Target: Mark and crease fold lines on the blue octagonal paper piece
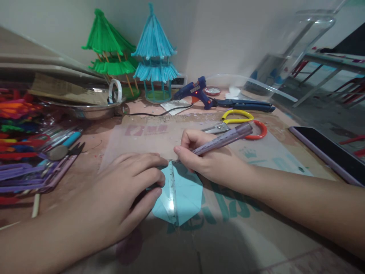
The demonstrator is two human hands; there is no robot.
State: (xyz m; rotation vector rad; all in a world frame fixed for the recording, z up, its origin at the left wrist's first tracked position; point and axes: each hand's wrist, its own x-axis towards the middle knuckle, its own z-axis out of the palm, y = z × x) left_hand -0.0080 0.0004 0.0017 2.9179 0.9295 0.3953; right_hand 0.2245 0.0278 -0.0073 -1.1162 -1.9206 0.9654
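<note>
At the centre of the clock lies a blue card [188, 194], flat, with several straight edges. A clear ruler [171, 194] crosses it from about 12 to 6 o'clock; dark scale marks run along it, too small to read.

The left hand [137, 182] comes in from 8 o'clock, fingers bent and spread low over the card, the index fingertip at the ruler's far end. The right hand [205, 156], from 3 o'clock, has its fingers closed around a purplish pen [224, 137]. Dark lettering runs along the barrel, illegible here. The tip is hidden, so I cannot tell whether it touches the card.

Under the card, a printed sheet [128, 146] covers part of the desk [92, 146]. Its reddish print at 11 o'clock is a block of letters over a smaller line, both too blurred to read; at 2 o'clock is a teal crown, and large teal lettering at 4, not readable.

Near 1 o'clock lie yellow-and-red scissors [222, 127]. Past 12 stands a blue glue gun [199, 91], its pale label unreadable, a red light lit. A phone [330, 154] lies between 2 and 3, its screen dark.
</note>
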